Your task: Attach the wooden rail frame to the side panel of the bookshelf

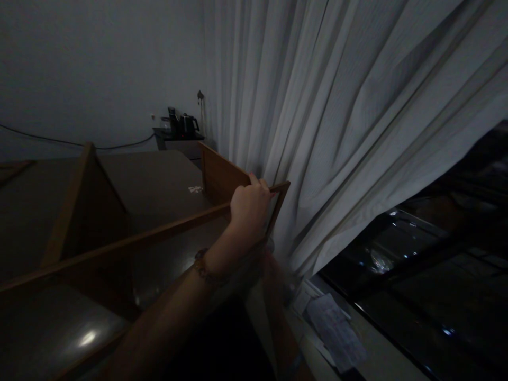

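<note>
Two bare hands were near the end corner of a long, brown, open wooden frame with upright dividers. The left hand had its fingers bent over the top rim, gripping it, probably because the thin edge offered a firm hold. The right hand was lower and blurred; whether it pinched, pressed or hung spread could not be told. From that corner the frame ran leftward past a dark brown divider panel, with open bays between its rims. On the right, a long, white, pleated curtain hung just beside the corner, leaving little room that way; loose, pale printed sheets lay lower down. Farther off, a black kettle stood by the plain grey wall, well apart from both hands.
</note>
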Action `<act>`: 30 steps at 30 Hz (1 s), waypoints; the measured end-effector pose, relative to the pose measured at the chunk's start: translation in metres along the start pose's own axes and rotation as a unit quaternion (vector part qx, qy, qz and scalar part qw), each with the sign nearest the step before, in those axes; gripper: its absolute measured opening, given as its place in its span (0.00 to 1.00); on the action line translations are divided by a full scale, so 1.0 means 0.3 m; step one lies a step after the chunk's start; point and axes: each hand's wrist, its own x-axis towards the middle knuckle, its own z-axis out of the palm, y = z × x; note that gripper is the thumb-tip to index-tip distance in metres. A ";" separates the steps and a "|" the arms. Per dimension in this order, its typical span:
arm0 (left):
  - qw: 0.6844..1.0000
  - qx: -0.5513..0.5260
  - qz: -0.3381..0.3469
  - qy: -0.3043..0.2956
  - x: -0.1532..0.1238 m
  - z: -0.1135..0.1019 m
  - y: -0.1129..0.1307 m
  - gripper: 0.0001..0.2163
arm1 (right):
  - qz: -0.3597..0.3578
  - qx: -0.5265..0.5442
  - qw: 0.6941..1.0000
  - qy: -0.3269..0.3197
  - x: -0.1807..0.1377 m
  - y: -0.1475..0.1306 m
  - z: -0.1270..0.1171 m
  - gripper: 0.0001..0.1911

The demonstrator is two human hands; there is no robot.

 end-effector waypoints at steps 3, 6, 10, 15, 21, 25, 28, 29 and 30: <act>1.000 -0.001 -0.002 0.001 -0.002 -0.003 0.000 0.18 | -0.011 -0.001 1.000 0.005 0.009 -0.003 0.000 0.23; 1.000 0.001 -0.003 0.001 -0.004 -0.004 0.001 0.17 | -0.021 -0.015 1.000 0.013 0.010 0.001 0.001 0.23; 1.000 0.002 -0.004 0.004 -0.004 -0.001 0.003 0.18 | -0.027 -0.034 0.999 0.016 0.004 0.005 -0.002 0.15; 1.000 0.006 -0.003 -0.009 -0.001 -0.004 0.002 0.19 | -0.031 -0.047 0.998 0.019 -0.008 -0.002 -0.003 0.11; 1.000 0.002 -0.006 -0.008 0.003 -0.008 0.004 0.19 | -0.025 -0.046 0.999 0.007 -0.020 -0.002 -0.002 0.11; 1.000 0.002 0.002 -0.008 -0.001 -0.009 0.005 0.19 | -0.014 -0.037 0.999 -0.003 -0.023 0.007 -0.003 0.11; 1.000 0.001 0.006 -0.003 -0.002 -0.006 0.002 0.19 | -0.006 -0.028 1.000 -0.013 -0.020 0.013 -0.003 0.12; 1.000 0.003 0.005 -0.001 -0.002 -0.005 0.001 0.19 | -0.004 -0.024 1.000 -0.017 -0.018 0.014 -0.003 0.12; 1.000 0.006 0.004 0.001 -0.001 -0.004 0.000 0.19 | -0.002 -0.020 1.000 -0.021 -0.016 0.014 -0.004 0.13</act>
